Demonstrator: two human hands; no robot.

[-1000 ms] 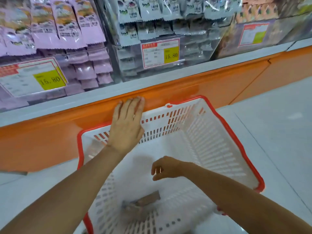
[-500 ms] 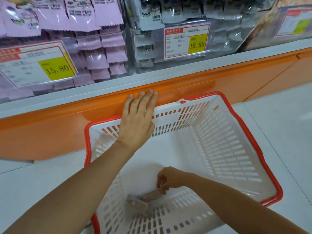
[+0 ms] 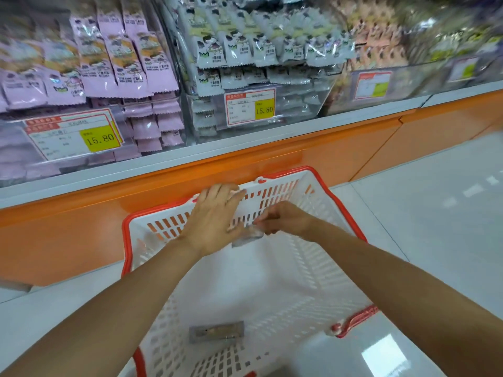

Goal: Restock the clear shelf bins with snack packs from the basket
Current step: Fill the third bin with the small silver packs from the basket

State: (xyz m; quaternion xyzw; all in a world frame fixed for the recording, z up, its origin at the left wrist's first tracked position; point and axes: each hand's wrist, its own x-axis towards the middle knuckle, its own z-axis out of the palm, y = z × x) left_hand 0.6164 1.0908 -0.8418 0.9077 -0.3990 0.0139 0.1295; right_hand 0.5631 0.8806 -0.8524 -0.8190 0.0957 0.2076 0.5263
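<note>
Pale shop flooring meets an orange shelf base (image 3: 326,156), and above it three clear bins stand side by side. The left bin (image 3: 40,164) holds lilac packs (image 3: 122,58), the middle bin (image 3: 299,104) grey-white packs (image 3: 239,50), and the right bin (image 3: 408,85) orange-toned packs too blurred to describe. Two price labels read 15.80, one on the left bin (image 3: 100,138) and one on the middle bin (image 3: 264,110). Labels further right are illegible.

One white slotted basket (image 3: 126,240) with a red rim sits on the floor against the shelf base. Two packs are at the basket. The snack pack (image 3: 247,236) is small, with a clear, silvery wrapper. It is up near the basket's far wall, pinched at its right end by the curled fingertips of the right hand (image 3: 285,219). The second pack (image 3: 216,331) is a flat greyish oblong with a tan centre, lying alone on the basket floor near the close end.

The left hand (image 3: 215,216) lies flat against the far wall with fingers straight and together, gripping nothing. Whether its edge touches the snack pack cannot be told.
</note>
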